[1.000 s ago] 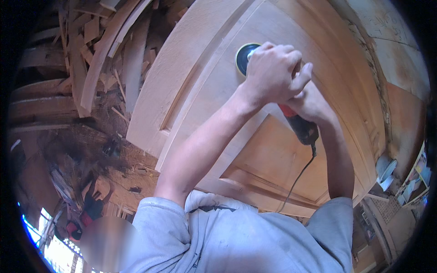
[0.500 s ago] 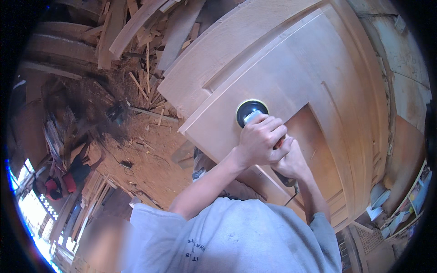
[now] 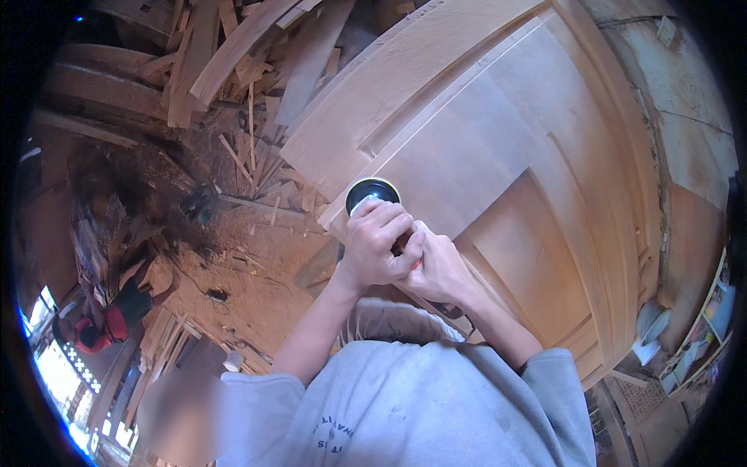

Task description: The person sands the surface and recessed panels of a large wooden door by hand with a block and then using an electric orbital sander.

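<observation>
Both my hands are wrapped round a power sander with a round dark disc pad [image 3: 373,189]. My left hand [image 3: 379,243] grips the silver head just behind the pad. My right hand [image 3: 437,265] closes on the body nearer to me, with the fingers of both hands touching. A bit of orange shows between them, and the rest of the body is mostly covered. The pad lies on a pale wooden door [image 3: 490,117], near its left edge. To the right of my hands is a recessed panel [image 3: 529,249] in the door.
Another wooden door or board [image 3: 389,86] lies beneath, beyond the far edge. Scrap wood [image 3: 257,148] litters the dusty floor at the upper left. A person in red [image 3: 113,327] is at the far left, near stacked planks [image 3: 159,350]. A cable runs by my right forearm.
Both hands and the sander have moved left and a little nearer to me, from beside the recessed panel to the door's left edge. My grip is the same.
</observation>
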`<state>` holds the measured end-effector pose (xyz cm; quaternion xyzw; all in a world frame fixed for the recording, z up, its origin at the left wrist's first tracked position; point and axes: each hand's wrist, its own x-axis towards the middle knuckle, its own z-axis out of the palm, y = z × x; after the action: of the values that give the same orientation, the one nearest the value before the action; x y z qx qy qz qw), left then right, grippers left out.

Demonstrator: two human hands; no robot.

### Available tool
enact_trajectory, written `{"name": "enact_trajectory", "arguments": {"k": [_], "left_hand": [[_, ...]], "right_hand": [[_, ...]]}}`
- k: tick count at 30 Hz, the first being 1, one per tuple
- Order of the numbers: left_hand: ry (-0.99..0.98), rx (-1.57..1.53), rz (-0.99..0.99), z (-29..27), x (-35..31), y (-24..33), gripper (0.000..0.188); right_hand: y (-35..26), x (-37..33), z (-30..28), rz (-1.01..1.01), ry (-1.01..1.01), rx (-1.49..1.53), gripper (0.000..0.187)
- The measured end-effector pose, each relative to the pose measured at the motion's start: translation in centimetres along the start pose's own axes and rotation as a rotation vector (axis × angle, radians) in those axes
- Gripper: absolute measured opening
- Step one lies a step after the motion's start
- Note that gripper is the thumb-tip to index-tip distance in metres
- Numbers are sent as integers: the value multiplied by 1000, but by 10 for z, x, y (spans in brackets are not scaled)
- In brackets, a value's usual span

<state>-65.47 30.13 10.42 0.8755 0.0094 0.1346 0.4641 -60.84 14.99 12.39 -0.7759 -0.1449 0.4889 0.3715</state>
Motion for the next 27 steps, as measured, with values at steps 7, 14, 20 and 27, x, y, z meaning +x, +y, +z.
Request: {"name": "enact_trajectory", "arguments": {"k": [7, 14, 20, 27], "left_hand": [[-70, -33, 10, 25, 58, -3, 18], [-112, -52, 61, 64, 127, -2, 25], [-139, -124, 105, 107, 198, -3, 27], [-119, -167, 170, 164, 280, -1, 26]], "right_hand": [[-3, 20, -54, -54, 49, 14, 47], [6, 37, -117, 15, 127, 61, 36], [6, 58, -188, 110, 131, 114, 35], [29, 81, -268, 126, 262, 58, 35]]}}
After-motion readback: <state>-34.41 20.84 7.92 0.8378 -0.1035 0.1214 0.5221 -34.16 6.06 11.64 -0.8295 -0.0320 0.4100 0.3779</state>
